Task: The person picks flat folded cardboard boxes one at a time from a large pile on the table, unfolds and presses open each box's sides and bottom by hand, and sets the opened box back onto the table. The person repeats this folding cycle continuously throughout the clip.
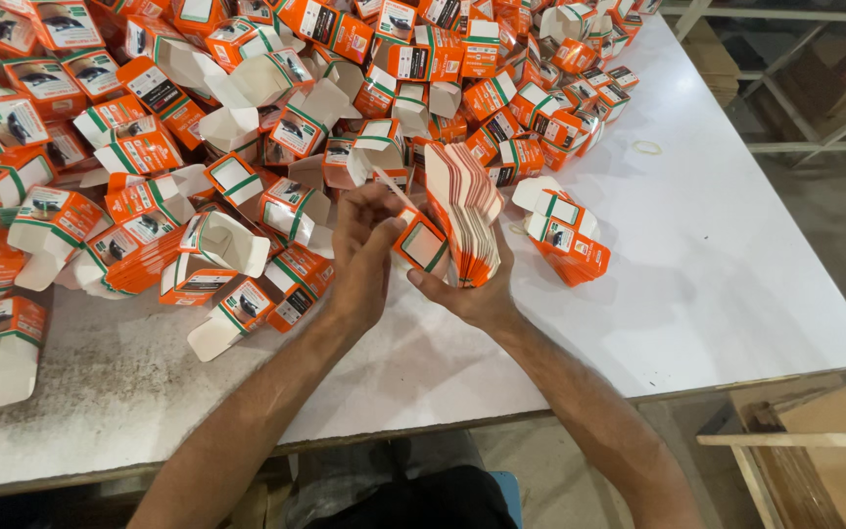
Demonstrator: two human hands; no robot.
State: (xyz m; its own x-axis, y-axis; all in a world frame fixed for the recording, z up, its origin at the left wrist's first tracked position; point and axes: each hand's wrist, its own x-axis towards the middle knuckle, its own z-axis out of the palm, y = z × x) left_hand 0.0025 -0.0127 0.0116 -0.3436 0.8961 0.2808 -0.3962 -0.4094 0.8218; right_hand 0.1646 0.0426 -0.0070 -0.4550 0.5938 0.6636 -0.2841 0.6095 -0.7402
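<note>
My right hand (472, 294) grips a thick stack of flattened orange and white cartons (467, 211), fanned upright above the table. My left hand (362, 250) pinches the front carton (421, 245) of that stack, its flap pulled away from the rest. Both hands are at the middle of the white table (727, 255), just in front of a big heap of small orange, white and green folded boxes (247, 118).
One assembled orange box (565, 235) lies right of the stack. A rubber band (647, 148) lies on the table's right part. Open boxes spread over the left half. Wooden boards (815, 451) and cardboard lie on the floor beyond the table's right edge.
</note>
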